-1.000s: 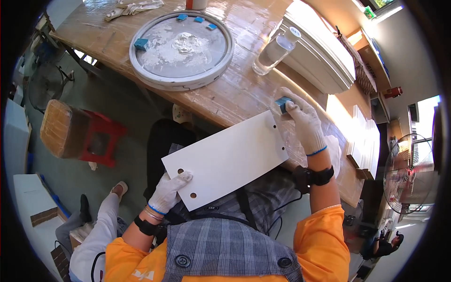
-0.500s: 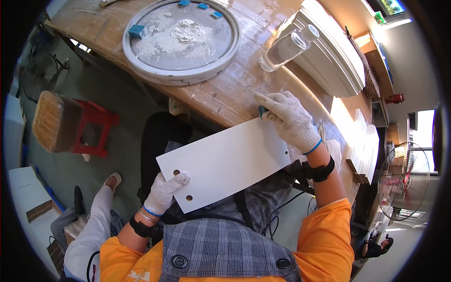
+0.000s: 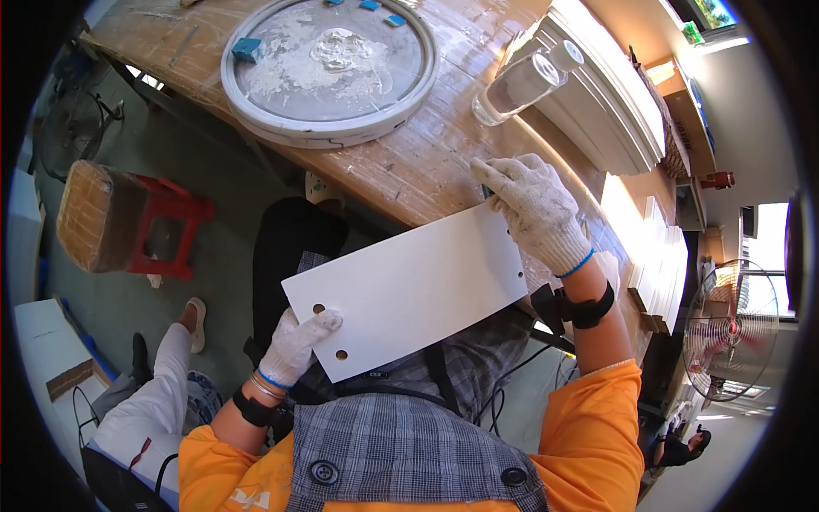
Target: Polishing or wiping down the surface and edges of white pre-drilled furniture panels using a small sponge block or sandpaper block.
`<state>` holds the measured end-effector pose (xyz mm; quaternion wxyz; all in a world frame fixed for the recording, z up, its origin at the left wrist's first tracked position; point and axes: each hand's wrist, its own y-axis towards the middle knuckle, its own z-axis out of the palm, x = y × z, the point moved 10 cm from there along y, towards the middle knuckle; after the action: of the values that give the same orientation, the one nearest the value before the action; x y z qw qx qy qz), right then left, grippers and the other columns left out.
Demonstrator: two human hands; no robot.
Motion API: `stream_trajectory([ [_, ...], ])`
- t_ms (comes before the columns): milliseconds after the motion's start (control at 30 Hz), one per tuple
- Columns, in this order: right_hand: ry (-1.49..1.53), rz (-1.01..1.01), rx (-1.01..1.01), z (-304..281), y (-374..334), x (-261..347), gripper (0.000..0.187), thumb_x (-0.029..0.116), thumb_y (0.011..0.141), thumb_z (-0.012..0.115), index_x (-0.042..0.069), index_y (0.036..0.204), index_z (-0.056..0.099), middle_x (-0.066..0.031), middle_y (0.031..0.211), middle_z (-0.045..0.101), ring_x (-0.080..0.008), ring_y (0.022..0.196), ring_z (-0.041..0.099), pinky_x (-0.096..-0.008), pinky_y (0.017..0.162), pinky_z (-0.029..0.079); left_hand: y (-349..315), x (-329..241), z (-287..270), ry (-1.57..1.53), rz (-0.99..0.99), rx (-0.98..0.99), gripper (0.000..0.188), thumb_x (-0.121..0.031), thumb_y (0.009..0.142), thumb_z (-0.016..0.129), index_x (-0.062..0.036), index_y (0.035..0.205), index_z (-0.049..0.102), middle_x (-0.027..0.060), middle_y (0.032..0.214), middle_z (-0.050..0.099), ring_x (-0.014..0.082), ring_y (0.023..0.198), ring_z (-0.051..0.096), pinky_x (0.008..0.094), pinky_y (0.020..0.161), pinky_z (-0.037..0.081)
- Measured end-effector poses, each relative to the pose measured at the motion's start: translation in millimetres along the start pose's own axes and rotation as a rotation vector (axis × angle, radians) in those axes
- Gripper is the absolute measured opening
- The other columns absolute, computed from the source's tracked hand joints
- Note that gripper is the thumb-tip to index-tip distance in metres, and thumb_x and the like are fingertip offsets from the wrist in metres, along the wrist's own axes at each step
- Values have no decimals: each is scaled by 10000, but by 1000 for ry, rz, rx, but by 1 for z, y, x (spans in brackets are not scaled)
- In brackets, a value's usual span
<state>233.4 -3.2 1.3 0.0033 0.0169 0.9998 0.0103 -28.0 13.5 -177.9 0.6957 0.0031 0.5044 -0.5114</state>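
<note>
- Head view: left gloved hand [image 3: 294, 346] clamped the left end of a white panel [image 3: 409, 286], thumb on top near two holes [image 3: 341, 355].
- Panel lay slantwise above the lap, beside the table [image 3: 452, 162].
- Right gloved hand [image 3: 536, 209] pinched a small teal block [image 3: 487, 193], mostly hidden, at panel's far-right corner; contact unclear.
- Round tray [image 3: 328, 133] on table held white paste [image 3: 341, 51], blue pieces [image 3: 246, 49].
- Clear bottle [image 3: 522, 87] stood right of tray.

Beyond white board [image 3: 405, 290], open tabletop [image 3: 456, 84] separates tray [image 3: 328, 136] and bottle [image 3: 520, 88].
</note>
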Motion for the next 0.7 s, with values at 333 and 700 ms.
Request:
stream_trajectory([
  [333,-45,-44,-70,-5,-9,-3,487,54,743,599,103,1225,553,-63,1039,610,-283,933,539,-383,835,453,2,4,-2,-25,-5,8,437,-165,825,647,24,1194,508,87,1052,606,170,946,608,306,842,496],
  [700,36,-18,-110,-3,-16,-4,499,57,748,609,118,1240,550,-74,1107,606,-282,971,535,-380,861,446,2,4,1,-47,-31,-24,428,-115,804,628,38,1184,505,95,1036,606,182,925,617,309,837,501],
])
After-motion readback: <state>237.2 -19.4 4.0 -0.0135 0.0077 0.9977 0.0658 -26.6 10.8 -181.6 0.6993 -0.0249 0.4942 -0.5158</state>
